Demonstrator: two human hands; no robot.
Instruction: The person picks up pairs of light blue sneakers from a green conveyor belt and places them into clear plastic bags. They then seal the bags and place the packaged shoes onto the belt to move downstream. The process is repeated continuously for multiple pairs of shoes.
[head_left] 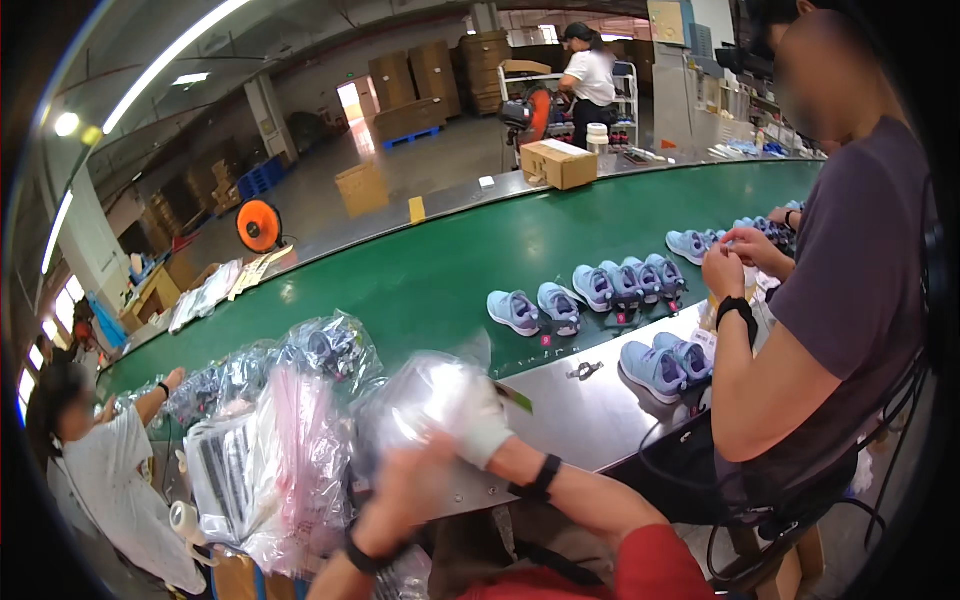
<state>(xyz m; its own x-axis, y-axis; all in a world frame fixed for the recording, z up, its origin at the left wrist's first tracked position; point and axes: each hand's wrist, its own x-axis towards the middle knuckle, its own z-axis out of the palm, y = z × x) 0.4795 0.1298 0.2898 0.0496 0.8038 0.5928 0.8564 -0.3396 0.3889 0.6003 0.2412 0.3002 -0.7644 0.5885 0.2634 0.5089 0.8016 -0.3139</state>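
Note:
A clear plastic bag (415, 395), blurred by motion, is up at the near edge of the workbench. My right hand (487, 428), in a white glove, is closed on the bag's right side. Bare and smeared by motion, my left hand (412, 492) is at the bag's lower edge; its fingers do not show clearly. What the bag contains, if anything, cannot be made out. Left of my hands lies a thick stack of flat plastic bags (290, 450). Beyond it, bagged shoes (330, 345) sit along the belt. Light-blue sneakers (515, 312) stand on the belt ahead to the right.
A green conveyor belt (430, 250) crosses ahead, with a steel ledge (560, 400) nearer me. A co-worker (850, 270) at right works beside a pair of sneakers (665, 365); another co-worker (125, 470) is at left. A cardboard box (558, 164) sits across the belt.

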